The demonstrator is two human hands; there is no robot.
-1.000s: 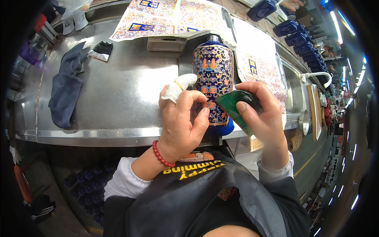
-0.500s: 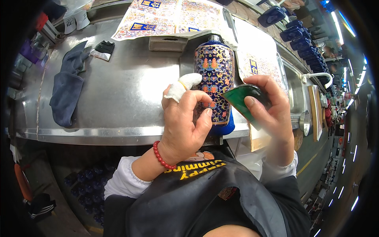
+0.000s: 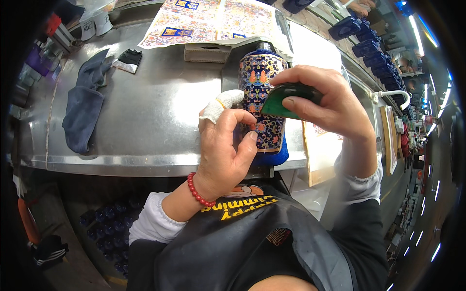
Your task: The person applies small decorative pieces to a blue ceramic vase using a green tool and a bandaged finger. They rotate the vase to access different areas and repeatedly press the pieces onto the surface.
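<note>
Apron [image 3: 213,262] of dark, glossy material, with yellow lettering across its chest, covers the person's front, and white cuffs [image 3: 158,220] end both dark sleeves. Below the table on the left, dark blue bottles [image 3: 107,233] stand crowded together in shadow. On the left wrist sits a red bead bracelet [image 3: 193,188].

The left hand [image 3: 221,150] is at the lower left side of a patterned bottle [image 3: 252,92], thumb and forefinger bent toward each other with a gap between; whether its other fingers grip the bottle cannot be told. A white cover [image 3: 217,106], banded in yellow, wraps one of its fingers, which reaches the bottle's side. The right hand [image 3: 340,99] pinches a green flat tool [image 3: 275,103] between thumb and fingers, over the bottle's right half.

The bottle lies near the front edge of the metal table [image 3: 150,116], neck pointing away from the person, a bright blue piece [image 3: 280,154] showing beneath its base.

Farther left lie a dark blue cloth [image 3: 82,114] and a small black-and-silver packet [image 3: 128,61]. Beyond the bottle spread colourful printed sheets [image 3: 208,22], partly over a pale block [image 3: 208,53]. To the right stands a white tap [image 3: 395,92], with more blue bottles [image 3: 371,48] lined up past it.
</note>
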